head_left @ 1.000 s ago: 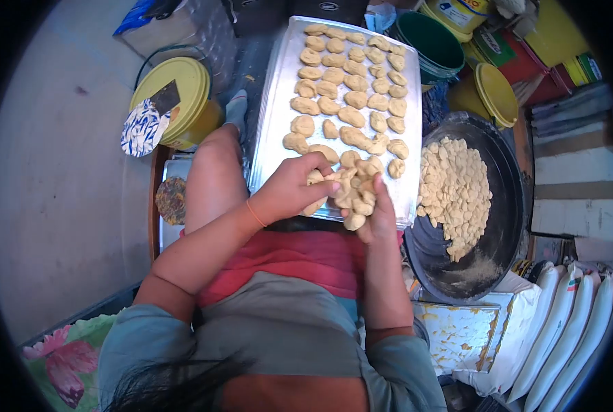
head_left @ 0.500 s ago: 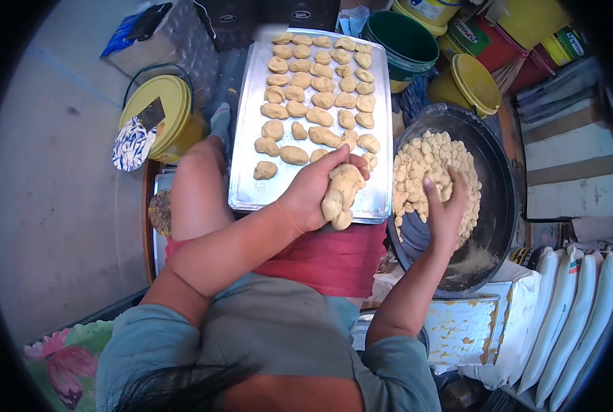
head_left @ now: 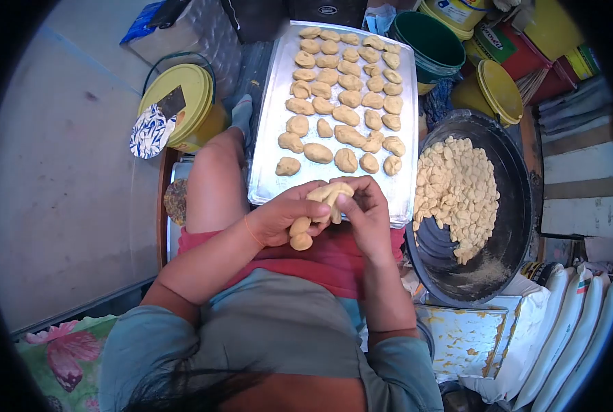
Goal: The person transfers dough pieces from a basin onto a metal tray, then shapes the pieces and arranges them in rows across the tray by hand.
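Pale yellow dough is between my two hands, just over the near edge of the metal tray. My left hand is closed round it, with small lumps sticking out below the fingers. On the other side, my right hand pinches the dough between thumb and fingers. Shaped dough lumps lie in rough rows on the tray, which rests by my lap. To the right, a black basin holds a heap of small dough pieces.
A lidded yellow bucket stands at the left. Behind the basin are a green bucket and a yellow tub. White filled bags and a stained metal tray sit at the lower right.
My right hand has left the heap in the basin and come to the dough in my left hand. My left hand has drawn back toward my lap. The view has shifted slightly.
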`<move>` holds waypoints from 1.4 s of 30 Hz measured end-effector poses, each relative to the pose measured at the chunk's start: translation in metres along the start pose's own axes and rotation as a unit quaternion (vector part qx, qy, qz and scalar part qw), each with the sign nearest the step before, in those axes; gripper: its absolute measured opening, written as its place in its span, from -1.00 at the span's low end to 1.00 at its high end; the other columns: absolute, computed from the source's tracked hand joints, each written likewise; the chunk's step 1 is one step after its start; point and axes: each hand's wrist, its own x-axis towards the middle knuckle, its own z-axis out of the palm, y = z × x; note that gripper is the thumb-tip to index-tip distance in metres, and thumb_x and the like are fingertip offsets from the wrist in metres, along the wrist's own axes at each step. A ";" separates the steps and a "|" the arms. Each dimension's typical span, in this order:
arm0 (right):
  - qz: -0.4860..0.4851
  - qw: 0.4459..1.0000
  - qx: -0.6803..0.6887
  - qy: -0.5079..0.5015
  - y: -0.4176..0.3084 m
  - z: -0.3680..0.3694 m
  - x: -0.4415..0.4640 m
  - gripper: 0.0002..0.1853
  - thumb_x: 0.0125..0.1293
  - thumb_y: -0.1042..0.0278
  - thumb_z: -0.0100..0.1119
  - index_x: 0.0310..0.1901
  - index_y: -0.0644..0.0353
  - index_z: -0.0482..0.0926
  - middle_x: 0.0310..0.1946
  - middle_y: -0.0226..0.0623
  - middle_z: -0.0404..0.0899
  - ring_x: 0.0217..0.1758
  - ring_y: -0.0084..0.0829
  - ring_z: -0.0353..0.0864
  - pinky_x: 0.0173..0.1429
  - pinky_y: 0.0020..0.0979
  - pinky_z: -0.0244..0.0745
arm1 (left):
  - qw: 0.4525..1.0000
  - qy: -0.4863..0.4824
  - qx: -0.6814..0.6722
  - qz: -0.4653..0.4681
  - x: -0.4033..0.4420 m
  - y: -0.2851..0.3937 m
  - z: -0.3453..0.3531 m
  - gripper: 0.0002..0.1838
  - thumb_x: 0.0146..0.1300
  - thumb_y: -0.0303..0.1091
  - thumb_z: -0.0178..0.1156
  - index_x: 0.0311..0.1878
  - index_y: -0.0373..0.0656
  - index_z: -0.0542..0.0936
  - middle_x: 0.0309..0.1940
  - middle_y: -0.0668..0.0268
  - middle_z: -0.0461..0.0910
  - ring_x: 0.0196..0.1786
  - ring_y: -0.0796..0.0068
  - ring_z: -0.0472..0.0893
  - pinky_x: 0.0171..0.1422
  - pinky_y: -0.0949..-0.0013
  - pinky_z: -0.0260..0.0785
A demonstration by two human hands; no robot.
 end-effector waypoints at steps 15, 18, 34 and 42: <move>-0.174 0.942 -0.285 0.041 0.021 0.014 0.014 -0.79 0.18 0.67 0.22 -0.13 0.30 0.63 -0.10 -0.13 0.60 -0.15 -0.35 0.64 -0.06 -0.42 0.54 | 0.986 0.151 -0.066 0.030 -0.016 -0.006 -0.026 -0.55 0.54 0.07 -0.08 0.13 -0.13 0.47 -0.25 0.31 0.57 -0.45 0.56 0.49 -0.45 0.56 0.31; -0.134 0.948 -0.264 0.119 0.030 0.013 0.010 -0.80 0.19 0.68 0.21 -0.13 0.30 0.62 -0.15 -0.15 0.62 -0.20 -0.36 0.64 -0.05 -0.41 0.54 | 0.979 0.195 -0.045 0.043 -0.021 0.001 -0.027 -0.51 0.53 0.13 -0.11 0.13 -0.10 0.48 -0.24 0.32 0.57 -0.44 0.60 0.49 -0.42 0.59 0.31; -0.124 0.761 -0.632 -0.078 0.035 0.024 0.026 -0.56 0.06 0.38 0.38 0.04 0.12 0.63 -0.10 -0.16 0.58 -0.03 -0.17 0.52 0.05 -0.24 0.37 | 0.970 0.181 -0.078 0.139 -0.021 0.015 -0.043 -0.54 0.54 -0.03 -0.16 0.12 -0.20 0.54 -0.25 0.38 0.58 -0.46 0.68 0.46 -0.41 0.58 0.36; -0.164 0.843 -0.512 0.014 0.037 0.013 0.032 -0.77 0.06 0.59 0.30 -0.21 0.23 0.56 -0.12 -0.14 0.60 -0.16 -0.04 0.60 -0.09 -0.17 0.54 | 0.972 0.197 0.015 0.130 -0.022 0.017 -0.043 -0.53 0.52 0.04 -0.01 0.09 -0.21 0.55 -0.32 0.41 0.56 -0.49 0.71 0.44 -0.44 0.63 0.32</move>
